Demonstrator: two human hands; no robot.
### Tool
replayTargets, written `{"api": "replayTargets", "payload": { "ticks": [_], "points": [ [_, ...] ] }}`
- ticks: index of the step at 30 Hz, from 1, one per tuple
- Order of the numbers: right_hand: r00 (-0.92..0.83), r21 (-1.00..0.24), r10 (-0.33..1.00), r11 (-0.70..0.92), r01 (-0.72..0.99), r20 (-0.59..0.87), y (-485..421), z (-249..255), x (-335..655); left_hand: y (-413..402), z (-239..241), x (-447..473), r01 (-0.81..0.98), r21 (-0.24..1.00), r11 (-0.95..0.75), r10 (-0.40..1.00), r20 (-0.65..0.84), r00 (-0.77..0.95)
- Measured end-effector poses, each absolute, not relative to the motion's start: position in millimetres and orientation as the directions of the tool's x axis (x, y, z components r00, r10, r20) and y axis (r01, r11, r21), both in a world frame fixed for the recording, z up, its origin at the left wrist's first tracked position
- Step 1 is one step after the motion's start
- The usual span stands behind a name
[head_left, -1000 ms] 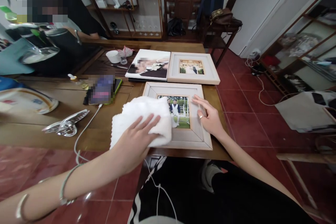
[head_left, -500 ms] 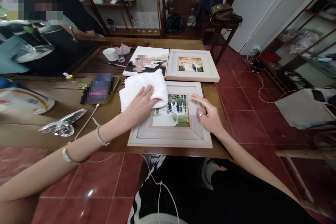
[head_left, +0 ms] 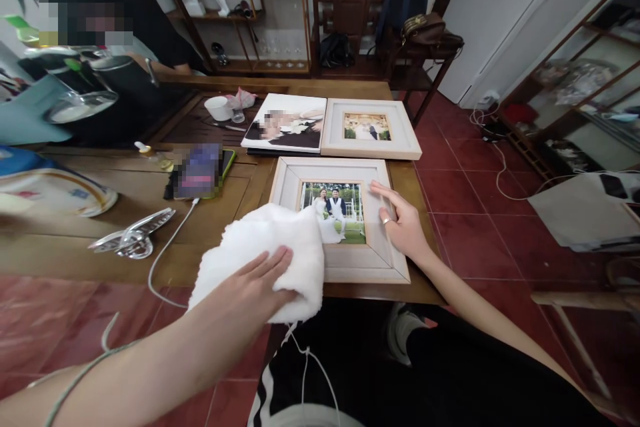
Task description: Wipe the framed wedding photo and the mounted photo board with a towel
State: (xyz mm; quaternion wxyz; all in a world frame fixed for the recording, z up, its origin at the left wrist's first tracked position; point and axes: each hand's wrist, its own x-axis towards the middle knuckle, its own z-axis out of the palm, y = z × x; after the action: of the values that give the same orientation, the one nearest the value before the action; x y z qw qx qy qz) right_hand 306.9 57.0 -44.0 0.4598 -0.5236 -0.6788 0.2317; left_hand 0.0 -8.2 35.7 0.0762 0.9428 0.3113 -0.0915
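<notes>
My left hand (head_left: 260, 283) is on a white cloth (head_left: 270, 233), fingers over its top and the thumb tucked under a fold. The cloth covers the lower left corner of a pale wooden picture frame (head_left: 367, 272) and hangs past the table's near edge. Inside that frame a photo (head_left: 345, 213) of two people outdoors shows. My right hand (head_left: 403, 220), with a ring on one finger, rests open along the frame's right side, fingers stretched out. Behind it lie a second framed photo (head_left: 407, 127) and a flat photo panel (head_left: 290, 107).
To the left on the wooden table (head_left: 240, 180) are a phone (head_left: 200, 170) on a white cable, a silver hair clip (head_left: 133, 233), a dropper bottle (head_left: 155, 157) and a white cup (head_left: 219, 109). Another person (head_left: 165, 33) sits across the table. A wooden chair (head_left: 350, 7) stands behind.
My left hand has drawn the white cloth down and left toward me, from the frame's upper left to its lower left corner. More of the photo shows. My right hand stays at the frame's side.
</notes>
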Motion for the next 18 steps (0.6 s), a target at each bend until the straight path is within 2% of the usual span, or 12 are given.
{"api": "replayTargets", "payload": {
  "ticks": [4, 9, 14, 16, 18],
  "points": [
    [-0.055, -0.802, 0.931, 0.340, 0.491, 0.361, 57, -44, 309, 12, 32, 9, 0.643, 0.062, -0.763, 0.631, -0.148, 0.762],
    [-0.080, -0.793, 0.929, 0.351, 0.498, 0.361, 57, -43, 310, 75, 18, 25, 0.687, -0.021, -0.726, 0.687, -0.068, 0.724],
    [-0.084, -0.795, 0.931, 0.347, 0.498, 0.354, 56, -42, 310, 138, 5, 34, 0.711, -0.110, -0.695, 0.706, 0.087, 0.703],
    [-0.076, -0.799, 0.933, 0.341, 0.495, 0.351, 56, -42, 310, 149, 3, 37, 0.707, -0.139, -0.694, 0.700, 0.101, 0.707],
    [-0.065, -0.802, 0.935, 0.334, 0.496, 0.349, 56, -42, 310, 148, 5, 38, 0.696, -0.162, -0.699, 0.699, 0.052, 0.714]
  ]
}}
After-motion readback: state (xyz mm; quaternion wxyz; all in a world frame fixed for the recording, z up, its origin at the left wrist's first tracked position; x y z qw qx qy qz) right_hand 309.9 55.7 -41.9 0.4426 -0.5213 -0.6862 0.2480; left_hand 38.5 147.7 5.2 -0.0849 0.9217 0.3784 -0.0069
